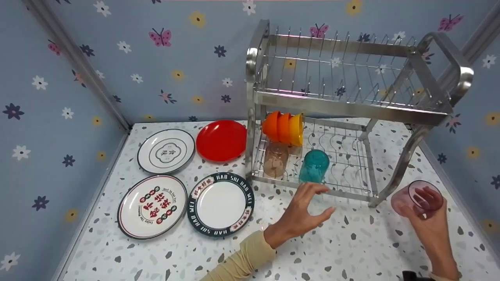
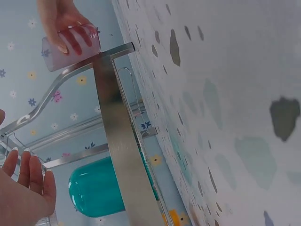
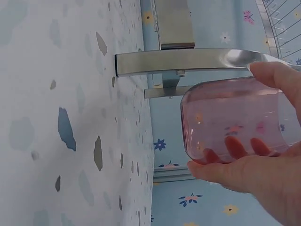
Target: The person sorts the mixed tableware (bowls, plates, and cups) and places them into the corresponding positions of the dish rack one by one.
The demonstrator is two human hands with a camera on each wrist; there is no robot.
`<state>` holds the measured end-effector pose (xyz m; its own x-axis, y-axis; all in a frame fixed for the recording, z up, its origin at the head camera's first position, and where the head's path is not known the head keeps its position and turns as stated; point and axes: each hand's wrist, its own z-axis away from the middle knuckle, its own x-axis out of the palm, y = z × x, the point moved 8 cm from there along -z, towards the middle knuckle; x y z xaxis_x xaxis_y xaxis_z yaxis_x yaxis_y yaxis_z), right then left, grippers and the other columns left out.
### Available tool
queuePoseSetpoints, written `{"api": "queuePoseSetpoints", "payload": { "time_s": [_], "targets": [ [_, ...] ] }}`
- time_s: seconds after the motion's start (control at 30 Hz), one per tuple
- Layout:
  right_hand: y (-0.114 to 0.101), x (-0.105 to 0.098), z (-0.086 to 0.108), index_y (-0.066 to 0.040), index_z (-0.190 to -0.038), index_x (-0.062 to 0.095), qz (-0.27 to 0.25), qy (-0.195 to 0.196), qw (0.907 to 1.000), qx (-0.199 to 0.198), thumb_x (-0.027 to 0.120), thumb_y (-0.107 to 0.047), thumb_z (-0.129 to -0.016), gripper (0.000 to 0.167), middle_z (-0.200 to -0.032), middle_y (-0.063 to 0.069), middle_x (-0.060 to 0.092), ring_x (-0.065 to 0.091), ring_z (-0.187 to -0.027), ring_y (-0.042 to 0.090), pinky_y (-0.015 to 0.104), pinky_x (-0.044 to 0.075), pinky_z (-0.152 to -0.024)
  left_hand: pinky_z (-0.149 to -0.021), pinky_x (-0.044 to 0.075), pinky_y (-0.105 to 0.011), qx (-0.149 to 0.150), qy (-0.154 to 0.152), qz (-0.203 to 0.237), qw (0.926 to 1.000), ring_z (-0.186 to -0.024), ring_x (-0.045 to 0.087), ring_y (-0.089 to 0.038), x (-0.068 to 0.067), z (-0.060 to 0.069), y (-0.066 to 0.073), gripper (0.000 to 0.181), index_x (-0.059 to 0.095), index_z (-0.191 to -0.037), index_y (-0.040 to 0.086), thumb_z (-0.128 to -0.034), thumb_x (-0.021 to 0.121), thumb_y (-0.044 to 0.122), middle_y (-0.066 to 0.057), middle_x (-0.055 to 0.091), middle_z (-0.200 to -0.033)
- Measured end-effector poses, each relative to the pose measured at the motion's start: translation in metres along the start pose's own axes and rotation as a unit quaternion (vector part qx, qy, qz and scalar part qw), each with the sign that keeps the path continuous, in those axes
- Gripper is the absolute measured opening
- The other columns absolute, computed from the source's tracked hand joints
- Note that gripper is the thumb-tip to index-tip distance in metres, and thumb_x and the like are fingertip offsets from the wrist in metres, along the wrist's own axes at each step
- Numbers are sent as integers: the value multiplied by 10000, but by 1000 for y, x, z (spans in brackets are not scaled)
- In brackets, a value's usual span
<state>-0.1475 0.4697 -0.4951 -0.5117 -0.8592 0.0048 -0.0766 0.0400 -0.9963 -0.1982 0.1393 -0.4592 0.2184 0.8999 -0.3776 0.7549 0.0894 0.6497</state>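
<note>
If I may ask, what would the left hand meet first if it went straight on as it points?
Most likely the lower front rail of the rack, though depth is unclear and the left hand might pass above.

This looks like a kitchen corner, because it has a shiny dish rack (image 1: pixel 351 107), plates (image 1: pixel 220 205), cups (image 3: pixel 225 113), little bowls (image 1: pixel 271 127), a speckled table (image 1: pixel 351 249) and flowery walls (image 1: pixel 133 58).
</note>
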Motion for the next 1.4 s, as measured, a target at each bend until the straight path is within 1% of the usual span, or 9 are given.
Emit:
{"api": "queuePoseSetpoints", "payload": {
  "time_s": [0.2, 0.43, 0.63, 0.73, 0.87, 0.93, 1.1, 1.27, 1.4],
  "targets": [
    [-5, 12, 16, -142, -1392, 436, -222, -251, 9993, -141, 663, 219, -859, 683, -1340, 4, 523, 544, -1223, 64, 97, 462, -938, -1005, 452, -232, 186, -155, -165, 9996, -1165, 530, -133, 11, 1, 11, 452, 578, -1330, 92, -941, 764, 228, -23, 584, -1275],
    [-7, 26, 30, -135, -1414, 414, -304, -538, 9980, -138, 659, 240, -852, 719, -1375, 14, 501, 513, -1265, 80, 120, 480, -941, -1031, 443, -248, 236, -300, -36, 9993, -1191, 521, -123, 24, 1, 20, 484, 574, -1344, 83, -932, 778, 235, -26, 569, -1299],
    [-13, 33, 41, -135, -1422, 405, -111, -631, 9978, -157, 703, 227, -828, 757, -1364, 13, 499, 494, -1269, 100, 116, 478, -938, -1034, 425, -234, 199, -440, -6, 9988, -1195, 511, -114, 34, 2, 23, 511, 563, -1361, 91, -929, 782, 253, -18, 563, -1304],
    [-17, 37, 45, -115, -1431, 414, 33, -723, 9972, -212, 720, 220, -822, 760, -1360, 17, 509, 495, -1269, 108, 119, 466, -960, -1039, 417, -227, 207, -425, -42, 9989, -1195, 508, -113, 36, 1, 24, 531, 556, -1370, 93, -921, 790, 256, -17, 566, -1300],
    [-19, 43, 52, -105, -1441, 408, -18, -856, 9962, -179, 718, 221, -823, 765, -1367, 24, 508, 501, -1269, 92, 119, 461, -970, -1048, 407, -221, 224, -409, -65, 9989, -1203, 503, -111, 37, -1, 26, 574, 529, -1395, 104, -913, 797, 266, -19, 560, -1305],
    [-20, 46, 55, -99, -1441, 401, -30, -950, 9953, -174, 712, 226, -824, 763, -1368, 26, 503, 502, -1268, 85, 121, 466, -964, -1050, 405, -221, 242, -403, -68, 9989, -1203, 501, -116, 39, -2, 26, 606, 515, -1403, 99, -902, 808, 275, -24, 555, -1302],
    [-21, 54, 64, -130, -1445, 388, 330, -1239, 9916, -178, 720, 182, -850, 749, -1371, 10, 474, 492, -1274, 55, 121, 485, -934, -1080, 392, -248, 167, -517, 9, 9985, -1247, 470, -138, 44, -3, 25, 745, 469, -1442, 84, -850, 859, 312, -37, 512, -1356],
    [-25, 64, 72, -117, -1446, 373, 406, -1496, 9877, -219, 711, 185, -854, 746, -1366, 39, 446, 503, -1261, 61, 137, 498, -929, -1121, 359, -264, 226, -640, -265, 9973, -1302, 430, -132, 51, -3, 27, 874, 413, -1501, 93, -817, 878, 376, -43, 461, -1420],
    [-26, 72, 77, -126, -1452, 372, 583, -1603, 9852, -153, 720, 158, -862, 741, -1351, 31, 451, 520, -1216, 64, 142, 514, -898, -1142, 342, -280, 245, -649, -307, 9971, -1345, 407, -140, 54, -3, 27, 964, 369, -1534, 94, -786, 901, 392, -67, 425, -1450]
  ]
}}
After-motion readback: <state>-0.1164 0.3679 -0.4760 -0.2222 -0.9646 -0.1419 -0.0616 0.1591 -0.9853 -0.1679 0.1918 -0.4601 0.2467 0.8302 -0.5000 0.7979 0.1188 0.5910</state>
